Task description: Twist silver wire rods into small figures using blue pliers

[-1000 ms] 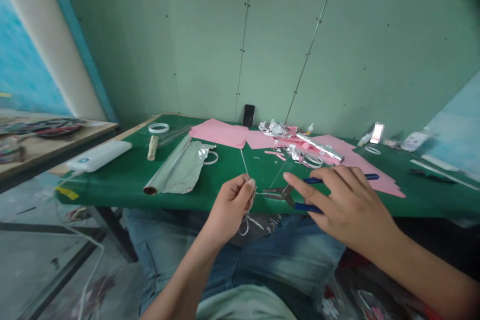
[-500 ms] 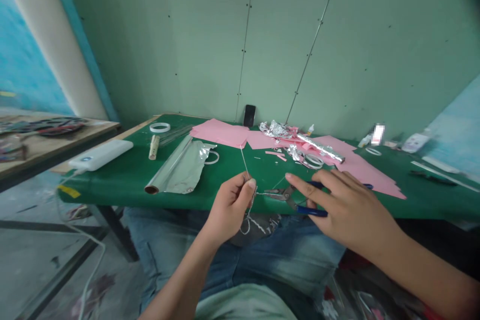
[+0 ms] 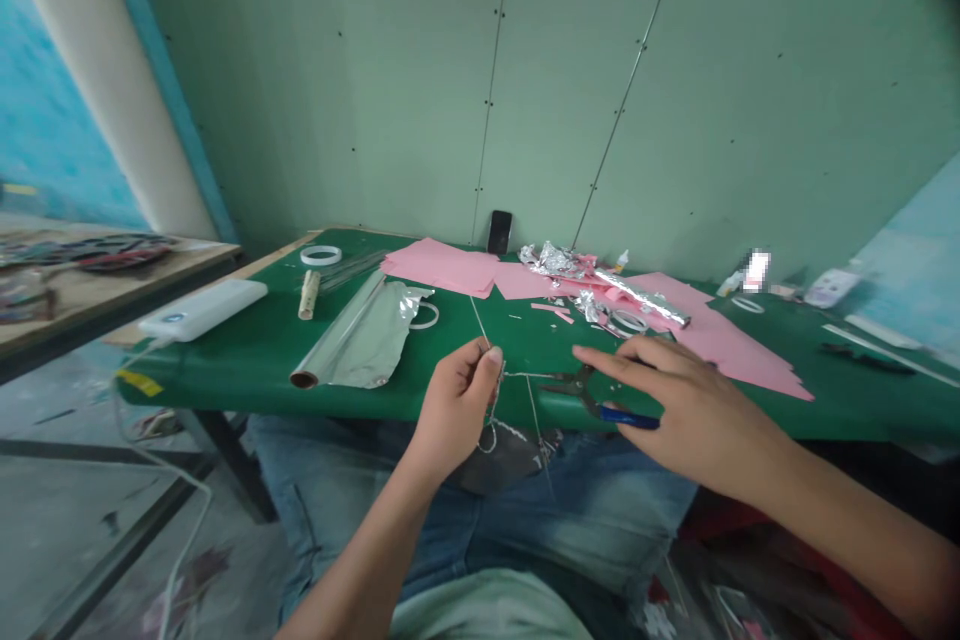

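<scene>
At the table's front edge, my left hand is closed, pinching a pale twisted wire between thumb and forefinger. A loop and a short twisted branch hang below the fingers, and a straight end rises above them. Another strand runs rightward toward the pliers. My right hand grips these blue-handled pliers, its forefinger stretched out. Their jaws point left and look parted, close to the strand's end. A thin loose piece of wire slants downward between the hands; whether it is attached is unclear.
A foil roll lies left on the green table, near a white power bank and a tape roll. Pink paper sheets, crumpled foil and a phone are farther back.
My left hand has shifted slightly left with the wire. The pliers' jaws have moved a little right and parted. The thin wire piece now slants down below the strand.
</scene>
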Motion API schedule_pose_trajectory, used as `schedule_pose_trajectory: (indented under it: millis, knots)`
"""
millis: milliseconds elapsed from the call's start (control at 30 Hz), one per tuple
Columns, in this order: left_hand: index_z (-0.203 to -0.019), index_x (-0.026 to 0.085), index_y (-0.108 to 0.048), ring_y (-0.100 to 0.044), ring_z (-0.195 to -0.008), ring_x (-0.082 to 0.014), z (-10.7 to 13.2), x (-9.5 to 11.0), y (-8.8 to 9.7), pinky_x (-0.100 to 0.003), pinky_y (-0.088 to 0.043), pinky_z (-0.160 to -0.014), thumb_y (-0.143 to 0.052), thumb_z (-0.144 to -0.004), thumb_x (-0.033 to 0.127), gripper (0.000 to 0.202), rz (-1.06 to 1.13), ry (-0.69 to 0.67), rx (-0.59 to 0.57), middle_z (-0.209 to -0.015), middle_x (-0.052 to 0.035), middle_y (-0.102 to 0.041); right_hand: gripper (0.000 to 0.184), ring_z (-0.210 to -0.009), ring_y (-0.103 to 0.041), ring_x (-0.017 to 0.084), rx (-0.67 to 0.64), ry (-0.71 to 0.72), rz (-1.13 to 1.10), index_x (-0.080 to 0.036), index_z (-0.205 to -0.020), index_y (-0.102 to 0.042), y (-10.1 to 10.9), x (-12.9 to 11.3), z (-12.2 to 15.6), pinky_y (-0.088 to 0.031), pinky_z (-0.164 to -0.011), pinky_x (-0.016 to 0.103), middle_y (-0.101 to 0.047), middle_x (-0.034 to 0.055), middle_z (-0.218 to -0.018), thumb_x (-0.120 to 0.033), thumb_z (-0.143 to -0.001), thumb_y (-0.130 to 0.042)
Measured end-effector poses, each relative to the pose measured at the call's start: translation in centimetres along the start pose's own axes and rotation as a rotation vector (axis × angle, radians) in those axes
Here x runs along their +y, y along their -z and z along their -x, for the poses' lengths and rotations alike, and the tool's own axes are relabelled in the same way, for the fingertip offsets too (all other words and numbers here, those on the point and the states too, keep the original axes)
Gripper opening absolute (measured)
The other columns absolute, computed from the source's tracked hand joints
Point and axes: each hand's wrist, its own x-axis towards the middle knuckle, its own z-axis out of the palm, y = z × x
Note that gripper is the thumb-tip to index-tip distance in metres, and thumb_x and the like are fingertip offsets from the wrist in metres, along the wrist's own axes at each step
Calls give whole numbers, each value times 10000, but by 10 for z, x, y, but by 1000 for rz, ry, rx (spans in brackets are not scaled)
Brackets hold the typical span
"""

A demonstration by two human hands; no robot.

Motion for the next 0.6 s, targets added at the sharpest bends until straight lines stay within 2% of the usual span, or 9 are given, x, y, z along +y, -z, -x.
schedule_pose_trajectory:
  millis: [100,167,300,600]
  knots:
    - [-616,211,-358,-285,-456,-83,-1,-2,-2,-221,-251,-457,-472,-948,380,390,114,116,47,-516,78,-322,587,-871,-548,260,265,179,387,-293,-1386,-540,-4,-3,4,-439,-746,397,-596,90,-957,-122,-831,-619]
    - [-612,212,-351,-263,-440,-76,-1,-3,-5,-211,-231,-438,-502,-925,406,398,174,173,64,-503,87,-301,607,-822,-516,252,337,224,565,-300,-1405,-514,-4,-9,5,-390,-720,389,-595,93,-944,-96,-841,-605]
    - [-615,209,-362,-243,-433,-65,1,-5,-12,-190,-207,-416,-549,-885,437,400,240,249,62,-501,96,-288,619,-780,-480,235,363,228,717,-292,-1431,-484,-3,-19,2,-334,-706,373,-617,89,-936,-82,-859,-594]
    - [-616,206,-364,-247,-432,-54,0,-5,-12,-174,-207,-406,-580,-858,444,402,292,299,75,-494,98,-297,573,-799,-476,233,333,222,737,-284,-1424,-494,-5,-21,4,-321,-720,374,-644,78,-942,-119,-884,-589]
